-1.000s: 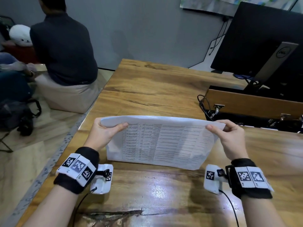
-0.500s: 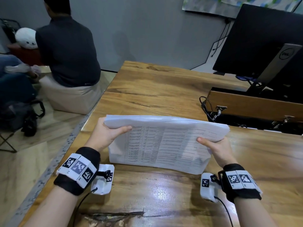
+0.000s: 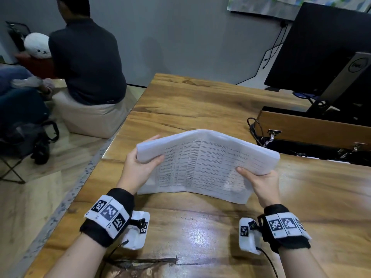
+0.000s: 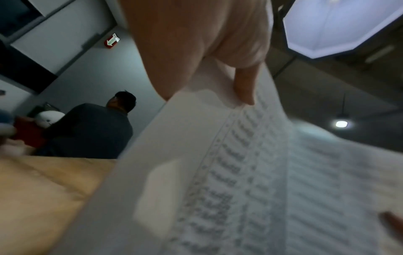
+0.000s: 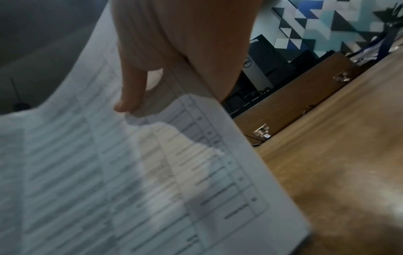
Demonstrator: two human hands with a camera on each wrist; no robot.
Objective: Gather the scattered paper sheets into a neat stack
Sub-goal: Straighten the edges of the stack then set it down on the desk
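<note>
A stack of white printed sheets (image 3: 204,165) stands on its lower long edge on the wooden table (image 3: 190,101), bowed upward in the middle. My left hand (image 3: 140,163) grips its left end, thumb on the printed front and fingers behind. My right hand (image 3: 259,177) grips its right end the same way, lower down the side. The left wrist view shows my thumb (image 4: 244,86) pressed on the sheets (image 4: 250,181). In the right wrist view my thumb (image 5: 130,89) lies on the printed sheets (image 5: 109,181).
A wooden cable box (image 3: 313,129) with cables (image 3: 255,127) lies at the right, with a dark monitor (image 3: 325,49) on its stand behind. A person (image 3: 86,57) sits on a beige pouf (image 3: 90,119) left of the table. A dark bag (image 3: 26,137) lies on the floor.
The stack has bowed upward in the middle as my hands came closer together. My right hand slid down from the top right corner to lower on the right edge.
</note>
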